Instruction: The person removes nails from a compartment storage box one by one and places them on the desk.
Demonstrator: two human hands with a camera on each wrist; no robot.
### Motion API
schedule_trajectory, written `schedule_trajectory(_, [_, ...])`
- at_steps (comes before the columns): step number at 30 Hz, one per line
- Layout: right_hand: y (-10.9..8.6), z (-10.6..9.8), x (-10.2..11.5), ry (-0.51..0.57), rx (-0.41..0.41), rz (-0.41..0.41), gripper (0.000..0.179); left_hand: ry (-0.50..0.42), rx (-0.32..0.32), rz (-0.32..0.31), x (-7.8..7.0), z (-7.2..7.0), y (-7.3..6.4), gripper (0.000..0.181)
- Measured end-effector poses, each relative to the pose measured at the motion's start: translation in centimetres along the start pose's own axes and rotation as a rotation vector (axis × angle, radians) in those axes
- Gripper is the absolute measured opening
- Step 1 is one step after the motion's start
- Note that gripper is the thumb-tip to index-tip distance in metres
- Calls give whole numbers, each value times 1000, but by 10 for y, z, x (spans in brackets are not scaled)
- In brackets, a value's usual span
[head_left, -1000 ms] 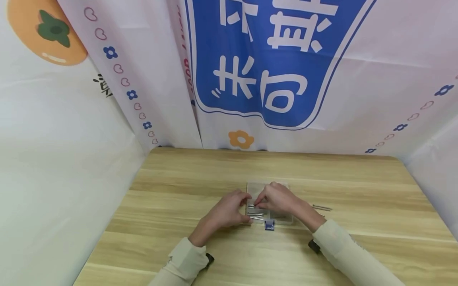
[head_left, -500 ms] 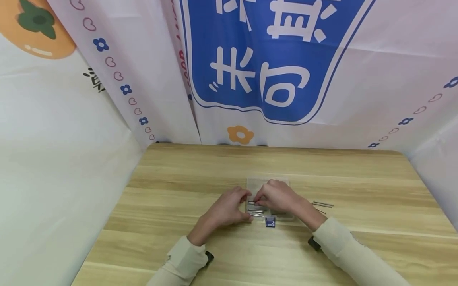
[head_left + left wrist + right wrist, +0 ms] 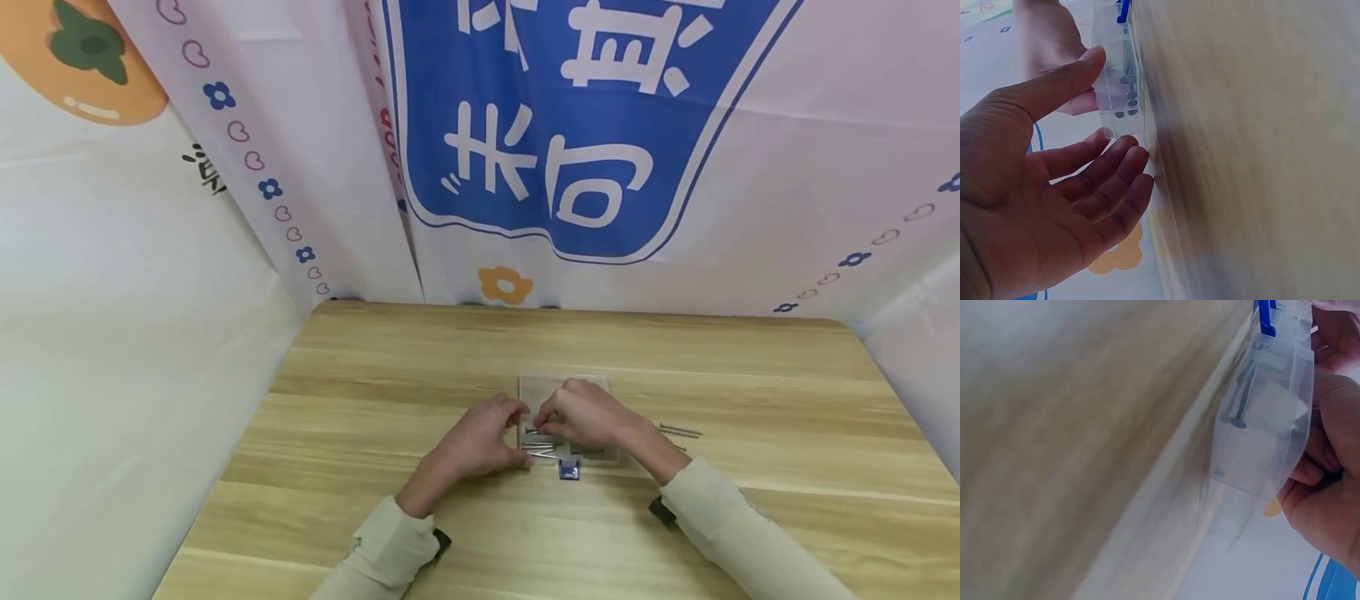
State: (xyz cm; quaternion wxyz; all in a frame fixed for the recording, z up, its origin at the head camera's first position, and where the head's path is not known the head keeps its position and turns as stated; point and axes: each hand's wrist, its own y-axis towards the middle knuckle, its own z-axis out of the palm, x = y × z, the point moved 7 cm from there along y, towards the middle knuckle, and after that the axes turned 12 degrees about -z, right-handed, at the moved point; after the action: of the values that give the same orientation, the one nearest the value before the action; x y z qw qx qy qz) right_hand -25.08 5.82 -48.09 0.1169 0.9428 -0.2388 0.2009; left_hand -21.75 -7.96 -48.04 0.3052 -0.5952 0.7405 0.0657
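Note:
A clear plastic compartment box with a blue latch lies open on the table. Several nails lie in its left compartments, and their round heads show through the end wall in the left wrist view. My left hand holds the box's left end, thumb on the front wall and fingers bent by the end. Over the box, my right hand pinches a nail between thumb and fingertips, most of it hidden by the fingers. Another nail shows through the right end wall.
A few loose nails lie on the wooden table right of the box, beyond the right wrist. A white printed cloth hangs behind the table, with more cloth at both sides.
The nail at my right fingertips has tilted from lying level beside another. My right hand has barely moved, and my left hand keeps its place on the box. The head view has shifted slightly.

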Motion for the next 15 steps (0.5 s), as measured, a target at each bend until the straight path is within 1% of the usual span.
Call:
schedule_trajectory(4, [-4,-8,0,45,-15,37,8,11,-2,4,0,1,1,65])
schedule_trajectory(8, [-11,-24,2,65,-46,63,8,13,-5,6,0,2,2,64])
schedule_trajectory(11, [-20,-38,0,53,-78,85,7,8,-7,4,1,3,2,64])
schedule_trajectory(15, [-37,-53,-7,35,-112,142,7,1,-9,-3,1,3,2,65])
